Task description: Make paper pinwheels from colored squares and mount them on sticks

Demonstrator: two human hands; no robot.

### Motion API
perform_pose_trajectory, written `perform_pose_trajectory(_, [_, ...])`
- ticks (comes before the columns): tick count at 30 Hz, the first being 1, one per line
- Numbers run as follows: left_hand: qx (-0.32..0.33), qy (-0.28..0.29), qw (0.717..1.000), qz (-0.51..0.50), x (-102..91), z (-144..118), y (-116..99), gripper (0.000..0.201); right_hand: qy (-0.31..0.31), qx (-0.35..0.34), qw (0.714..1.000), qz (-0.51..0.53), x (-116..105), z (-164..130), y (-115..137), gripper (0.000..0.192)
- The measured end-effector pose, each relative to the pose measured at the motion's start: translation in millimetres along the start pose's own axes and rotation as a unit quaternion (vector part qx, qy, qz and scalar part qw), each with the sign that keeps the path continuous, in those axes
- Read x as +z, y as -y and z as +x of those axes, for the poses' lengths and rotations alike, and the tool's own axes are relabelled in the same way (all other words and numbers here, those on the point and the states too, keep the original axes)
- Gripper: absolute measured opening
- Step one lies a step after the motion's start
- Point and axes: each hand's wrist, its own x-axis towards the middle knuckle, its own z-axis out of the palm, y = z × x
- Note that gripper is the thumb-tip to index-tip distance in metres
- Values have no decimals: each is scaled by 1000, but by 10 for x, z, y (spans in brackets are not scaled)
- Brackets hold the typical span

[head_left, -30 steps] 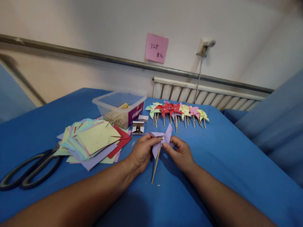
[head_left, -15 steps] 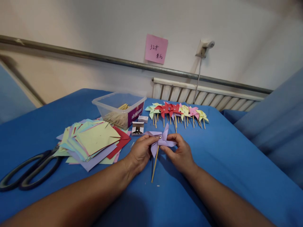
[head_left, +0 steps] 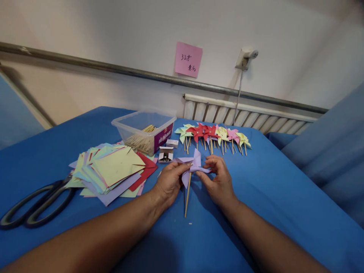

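Observation:
A purple paper pinwheel (head_left: 195,159) on a thin wooden stick (head_left: 187,199) is held above the blue cloth, a shiny pin at its centre. My left hand (head_left: 170,181) pinches it near the centre, thumb beside the pin; its other fingers are partly hidden behind the paper. With thumb and fingers closed on the right-hand blade, my right hand (head_left: 217,176) grips the pinwheel from the other side. Just beyond my left hand stands a small open box (head_left: 165,155) with metal pins inside.
Left lies a stack of coloured paper squares (head_left: 116,168) beside large scissors (head_left: 42,204). Behind it, a clear plastic tub (head_left: 133,123) holds wooden sticks. Several finished pinwheels (head_left: 210,132) lie in a row at the back, near a radiator (head_left: 210,110). A small closed box (head_left: 172,143) sits by the tub.
The pinwheel has turned slightly and its stick's lower end has swung a little right. My right fingers have shifted on the right-hand blade, which now looks more curled.

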Motion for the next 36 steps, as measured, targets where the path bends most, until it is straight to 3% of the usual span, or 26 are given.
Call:
perform_pose_trajectory(3, [49, -22, 998, 25, -9, 6, 14, 22, 25, 9, 999, 31, 6, -7, 12, 21])
perform_pose_trajectory(6, [91, -23, 993, 68, -12, -1, 21, 23, 55, 77, 988, 119, 35, -18, 21, 18])
perform_pose_trajectory(12, [146, -4, 975, 165, 4, -30, 8, 24, 55, 231, 927, 291, 68, -31, 52, 11])
perform_pose_trajectory(19, [128, 9, 977, 171, 13, -31, 28, 25, 34, 304, 876, 372, 88, -71, 66, 12])
perform_pose_trajectory(31, [29, 51, 998, 12, 48, -73, 19, 24, 6, 219, 929, 300, 71, -44, 160, 20])
perform_pose_trajectory(36, [6, 29, 999, -14, 43, -39, -15, 24, -42, 263, 926, 269, 66, -63, 126, 36])
